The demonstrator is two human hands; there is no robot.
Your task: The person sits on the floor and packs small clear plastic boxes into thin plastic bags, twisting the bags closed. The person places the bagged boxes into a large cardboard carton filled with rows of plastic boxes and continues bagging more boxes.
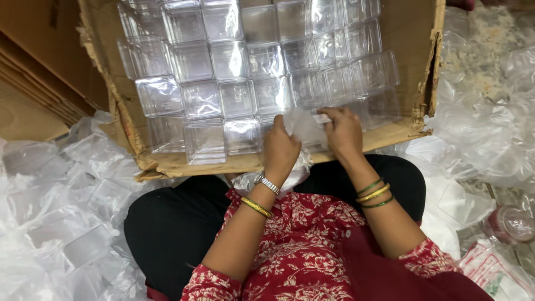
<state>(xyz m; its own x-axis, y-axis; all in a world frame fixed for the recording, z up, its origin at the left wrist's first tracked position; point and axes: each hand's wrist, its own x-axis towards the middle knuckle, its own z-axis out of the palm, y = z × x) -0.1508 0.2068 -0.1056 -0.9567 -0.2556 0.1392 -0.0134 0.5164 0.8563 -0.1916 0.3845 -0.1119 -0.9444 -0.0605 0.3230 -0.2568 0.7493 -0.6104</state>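
The left hand (280, 149) and the right hand (344, 131) meet at the near edge of a worn cardboard box (167, 163), and both close their grip on one thin clear plastic wrapper (304, 128). The left fingers pinch its left side, the right fingers hold its upper right corner. The wrapper seems to cover a small clear container, but the plastic is too transparent to be sure.

To do this step well, I think the two hands should pull the film gently and evenly, because it is thin and can tear. The piece should stay low over the box, so it does not knock the neighbours.

The box is filled with clear square containers (238, 98), which stand close together in rows, touching each other. The row nearest to the person has gaps at the right side.

The person sits on the floor, with the box just in front of the knees. On both sides lie heaps of loose clear plastic bags (61, 212). More flat cardboard (33, 83) lies at the upper left. At the far right a small jar with reddish content (510, 224) lies among the bags.
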